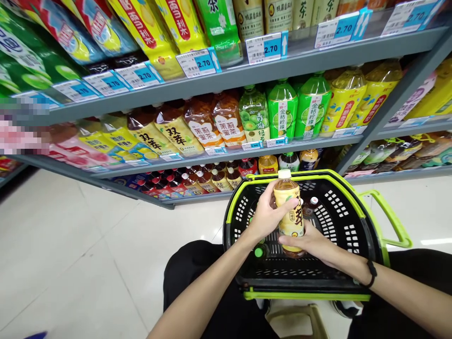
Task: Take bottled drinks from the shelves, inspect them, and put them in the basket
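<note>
A yellow-labelled tea bottle with a cream cap is held nearly upright over the black shopping basket. My left hand grips its upper part from the left, thumb across the label. Lower down, my right hand wraps round the bottle from the right, its thumb over the front. Inside the basket lie a bottle with a green cap and a dark bottle with a white cap. The basket's bottom is partly hidden by my hands and the bottle.
Drink shelves with price tags run across the front, stocked with several rows of bottles. The basket's lime-green handle sticks out right. My black-trousered legs flank the basket. Pale floor tiles extend left.
</note>
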Available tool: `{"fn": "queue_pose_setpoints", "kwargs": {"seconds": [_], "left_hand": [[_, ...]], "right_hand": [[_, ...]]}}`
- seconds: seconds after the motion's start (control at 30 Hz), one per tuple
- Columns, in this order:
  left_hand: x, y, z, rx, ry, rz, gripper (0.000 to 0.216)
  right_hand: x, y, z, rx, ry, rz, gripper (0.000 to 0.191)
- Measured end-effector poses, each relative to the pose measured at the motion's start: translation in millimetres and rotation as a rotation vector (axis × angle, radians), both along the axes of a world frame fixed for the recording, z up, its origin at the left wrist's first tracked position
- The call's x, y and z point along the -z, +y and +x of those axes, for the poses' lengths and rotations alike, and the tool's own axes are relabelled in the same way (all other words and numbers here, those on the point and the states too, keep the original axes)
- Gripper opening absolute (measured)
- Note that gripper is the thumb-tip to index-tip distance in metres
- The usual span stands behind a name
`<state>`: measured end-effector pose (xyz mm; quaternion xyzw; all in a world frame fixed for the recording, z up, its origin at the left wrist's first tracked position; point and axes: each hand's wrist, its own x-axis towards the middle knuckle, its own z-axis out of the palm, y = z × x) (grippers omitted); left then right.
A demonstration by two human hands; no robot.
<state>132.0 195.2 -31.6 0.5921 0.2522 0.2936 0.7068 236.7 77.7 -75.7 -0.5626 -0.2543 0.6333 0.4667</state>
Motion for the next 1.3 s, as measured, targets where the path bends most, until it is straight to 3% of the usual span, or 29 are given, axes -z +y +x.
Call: {"fn": "queue_pose_setpoints", "kwargs": {"seconds": [0.2,0.6,0.8,1.03,1.3], "left_hand": [[-7.6,-4,-1,-0.062,-0.019,0.013,0.052],[-14.3,-10,-7,-0.034,-0.039,-0.023,0.053],[-19.6,-17,-6,-0.049,-0.015,0.043,0.051],[-11.7,-12,-1,-0.019,0.031,0.024,0.048],[-5.5,-10,0,-0.011,0.069,0.042,0.055]], "right_hand": [[-9.9,4,4,-0.063,0.020,0.024,0.060],[-13.3,2,4,-0.146,-0.077,0.019,0.041],[-4.6,0,6,-0.138,-0.057,0.071,0.035],[0.5,-2,7,-0.076,-0.081,0.039,0.045],[-1.6,2,8,-0.097,-0.121,0.034,0.039]]}}
